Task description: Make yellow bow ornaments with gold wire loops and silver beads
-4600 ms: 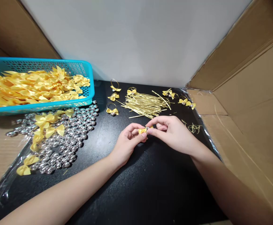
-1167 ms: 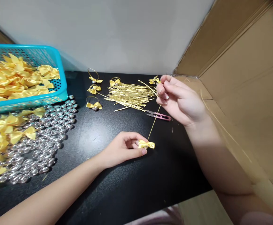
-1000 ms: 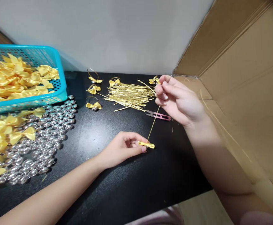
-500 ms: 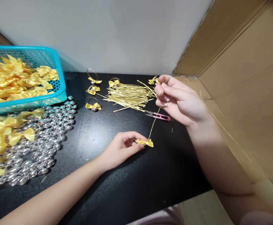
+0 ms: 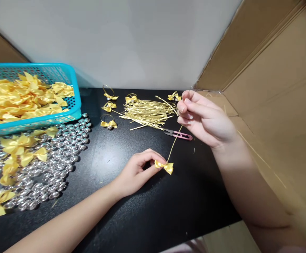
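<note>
Between thumb and forefinger, my left hand (image 5: 139, 172) pinches a yellow ribbon bow (image 5: 168, 167) just over the black table. A thin gold cord (image 5: 174, 143) runs from the middle of the bow up to my right hand (image 5: 203, 114). The fingertips of that hand are pressed together on the cord, above and to the right of the bow. Pink thread snips (image 5: 183, 135) lie below the right hand. Behind them is a pile of gold cord pieces (image 5: 147, 114). Several finished-looking bows with cord loops and silver beads, one of them a bow (image 5: 109, 124), lie around the pile.
A turquoise basket (image 5: 75, 88) heaped with yellow bows stands at the left. Silver beads (image 5: 60, 168) spread over the table before it, with loose bows (image 5: 26, 156) on top. A white wall (image 5: 129, 42) rises behind, and cardboard (image 5: 274, 77) closes the right side.
The view has shifted slightly, so everything sits a little lower. The bow has turned a bit in my left fingers, showing more of its face. Both hands keep their hold.
</note>
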